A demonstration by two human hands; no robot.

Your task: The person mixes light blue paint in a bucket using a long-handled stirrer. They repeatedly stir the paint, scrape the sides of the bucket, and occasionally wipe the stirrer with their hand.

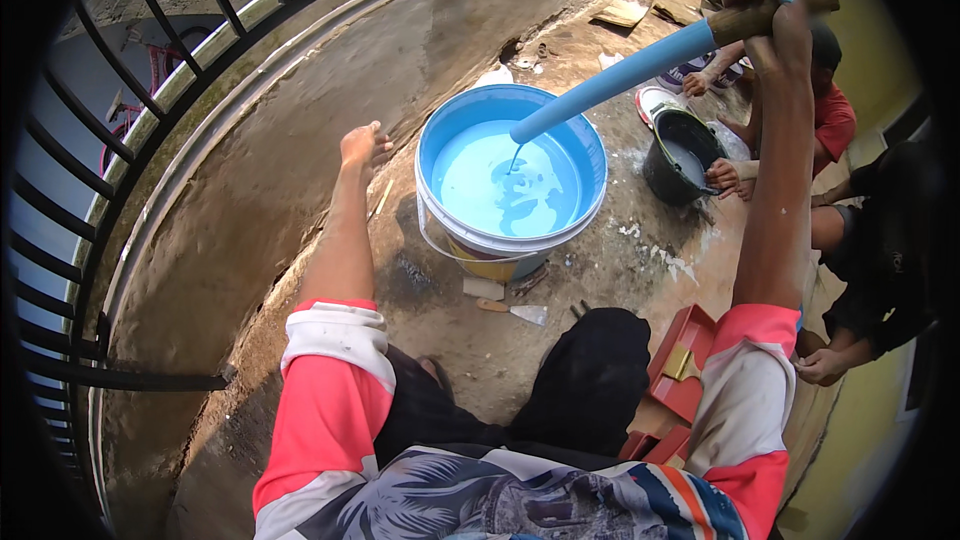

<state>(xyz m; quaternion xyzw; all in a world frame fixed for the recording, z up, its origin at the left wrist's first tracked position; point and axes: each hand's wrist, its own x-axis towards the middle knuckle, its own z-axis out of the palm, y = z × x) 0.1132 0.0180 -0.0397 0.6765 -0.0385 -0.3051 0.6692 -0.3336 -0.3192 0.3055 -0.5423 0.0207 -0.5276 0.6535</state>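
Observation:
My right hand [776,20], smeared with blue paint, is raised at the upper right and wrapped round the bare brown end of a stirring stick [635,75]. Wet blue paint coats the stick's lower length, and a thin stream runs off its tip. That tip hangs over a large white bucket [440,225] of light blue paint [510,180], above the surface. To the left of the bucket my left hand [367,146] hovers near the wall, its fingers curled with nothing seen in them. The bucket's wire handle hangs down on the near side.
A putty knife [512,311] lies on the stained ground before the bucket. Between my knee and right arm sits a red box [680,355]. A black bucket [683,155] stands at right, beside two other people [830,120]. Black railings [80,230] curve along the left.

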